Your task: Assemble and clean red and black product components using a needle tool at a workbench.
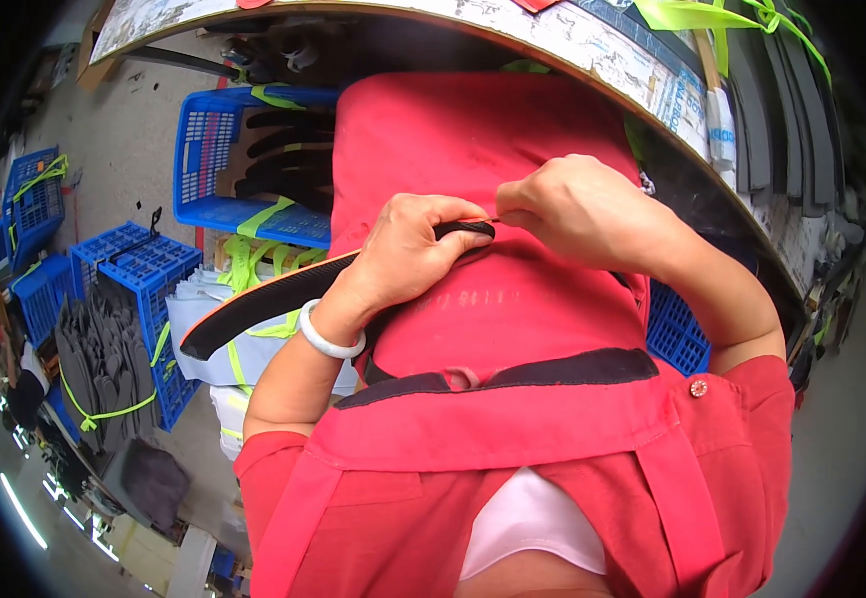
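Observation:
My left hand (408,254), with a white bangle on its wrist, grips a long curved black strip with an orange edge (254,304). The strip runs from my fingers down to the left. My right hand (568,209) pinches something thin at the strip's upper end, right beside my left fingertips. Both hands work close to my chest, over a red apron (513,319).
A curved worktable edge (592,50) arcs above, with dark pieces and green ties on it. On the floor at left stand blue plastic crates (209,149) holding dark shaped pieces, grey stacks bundled with green straps (104,359), and white stacked sheets (204,309).

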`<state>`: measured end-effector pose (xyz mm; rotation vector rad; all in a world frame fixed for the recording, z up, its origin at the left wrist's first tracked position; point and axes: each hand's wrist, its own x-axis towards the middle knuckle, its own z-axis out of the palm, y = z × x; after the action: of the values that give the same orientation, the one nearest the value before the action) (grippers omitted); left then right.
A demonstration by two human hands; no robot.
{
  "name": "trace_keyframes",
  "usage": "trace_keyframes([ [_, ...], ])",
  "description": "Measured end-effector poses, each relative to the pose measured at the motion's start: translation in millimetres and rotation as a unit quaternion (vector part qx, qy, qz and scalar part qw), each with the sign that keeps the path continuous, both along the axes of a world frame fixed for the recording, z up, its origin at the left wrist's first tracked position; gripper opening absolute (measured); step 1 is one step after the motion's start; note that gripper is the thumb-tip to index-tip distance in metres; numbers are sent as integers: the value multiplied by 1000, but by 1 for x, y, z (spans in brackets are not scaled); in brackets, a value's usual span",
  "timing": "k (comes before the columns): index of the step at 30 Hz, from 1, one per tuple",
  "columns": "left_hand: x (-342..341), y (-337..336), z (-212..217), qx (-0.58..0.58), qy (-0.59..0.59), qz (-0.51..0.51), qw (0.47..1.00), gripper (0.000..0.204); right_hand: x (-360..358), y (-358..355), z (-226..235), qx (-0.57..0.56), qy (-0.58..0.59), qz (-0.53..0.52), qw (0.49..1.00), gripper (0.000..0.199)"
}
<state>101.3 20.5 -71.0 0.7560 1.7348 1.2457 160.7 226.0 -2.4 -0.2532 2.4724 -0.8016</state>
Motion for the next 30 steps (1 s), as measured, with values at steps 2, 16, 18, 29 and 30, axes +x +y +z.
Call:
trace_keyframes([
  [2,-1,-3,-2,-11,-22,9,1000,15,2,-5,-9,7,19,-3,1000,15],
  [16,-15,-8,-6,11,-131,31,991,21,3,35,-68,-184,128,-250,942,15],
  [18,-17,-10,-11,33,-160,30,986,29,-9,85,-84,-53,273,-270,922,13],
  [29,-30,7,-23,127,-128,149,972,71,-22,-18,-74,-186,61,-184,963,24],
  [30,-35,1,-26,128,-126,146,973,71,-29,-11,-82,-237,102,-193,946,25],
])
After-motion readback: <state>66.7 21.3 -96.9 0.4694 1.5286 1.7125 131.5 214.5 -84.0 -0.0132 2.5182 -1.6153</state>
